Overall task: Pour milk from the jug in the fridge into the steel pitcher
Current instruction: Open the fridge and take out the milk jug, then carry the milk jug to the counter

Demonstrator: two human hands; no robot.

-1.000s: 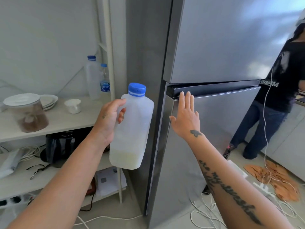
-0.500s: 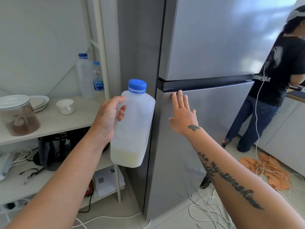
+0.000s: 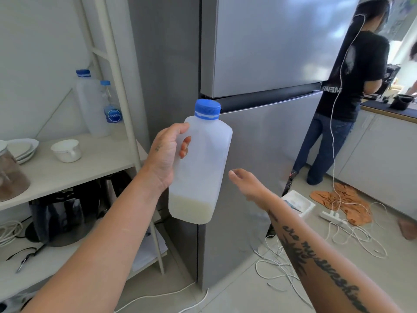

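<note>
White shelves (image 3: 67, 175) on the left carry stacked plates (image 3: 21, 149), a small cup (image 3: 66, 150) and two blue-capped bottles (image 3: 94, 105) at the back, with a dark kettle (image 3: 63, 218) on the shelf below. Just right of them the left hand (image 3: 165, 154) wraps the handle of the milk jug (image 3: 199, 163), fingers curled tight through it; the jug is upright in the air, blue cap (image 3: 207, 109) on, a shallow layer of milk at its bottom. Behind it stands the steel fridge (image 3: 259, 64), both doors closed. The right hand (image 3: 247, 184) hangs loose and empty beside the jug, clear of the door. Farther right, another person (image 3: 347, 91) faces a counter (image 3: 388, 111), and white cables (image 3: 327, 245) lie across the floor.
</note>
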